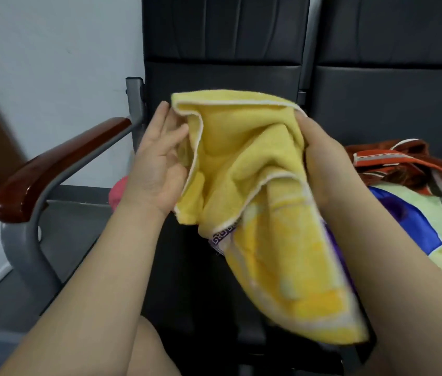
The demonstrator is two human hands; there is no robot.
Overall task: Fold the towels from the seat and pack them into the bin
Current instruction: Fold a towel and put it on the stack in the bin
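A yellow towel [244, 169] with a white hem and a purple-patterned band hangs crumpled in the air above the black seat [187, 267]. My left hand [157, 161] holds its left edge, thumb and fingers around the hem near the top corner. My right hand [320, 158] grips the towel's right side, its fingers hidden behind the cloth. The lower part of the towel droops toward my lap. No bin is in view.
A pile of towels lies on the right-hand seat: a rust-red patterned one [404, 164], a pale green one [426, 221] and a blue-purple one [393, 221]. A pink cloth [118, 192] peeks out behind my left wrist. A wooden armrest [57, 166] stands left.
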